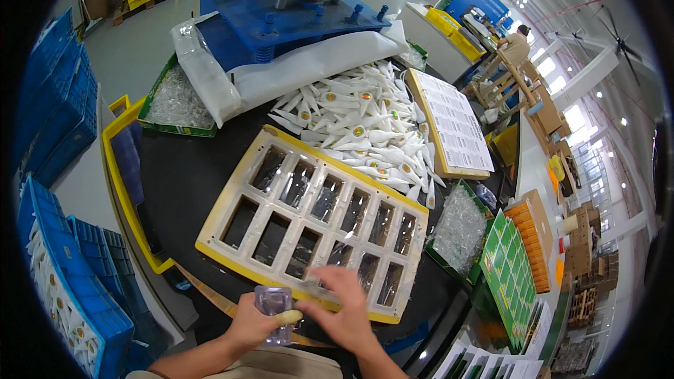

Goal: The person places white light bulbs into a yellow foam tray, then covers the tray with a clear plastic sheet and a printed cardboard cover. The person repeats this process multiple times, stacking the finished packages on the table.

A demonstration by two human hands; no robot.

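Note:
My left hand (249, 323) is closed around a stack of clear plastic blister shells (279, 337) at the lower middle. A yellow cover (288, 317) wraps its thumb. Just right of it, my right hand (345, 309) hangs over the tray's near edge, thumb and fingers apart. Its fingertips are blurred, and I make out nothing in them. The pale tray with a yellow rim (279, 206) has two rows of rectangular openings. Glossy clear plastic shows in several openings, while those at the near left look dark.
White pointed pieces with coloured round labels (365, 123) lie heaped behind the tray. Green boxes of clear plastic (460, 228) flank it. A printed-sheet board (453, 123), green cards (516, 277), blue crates (77, 267) and a blue press (302, 17) surround the black worktop (175, 189).

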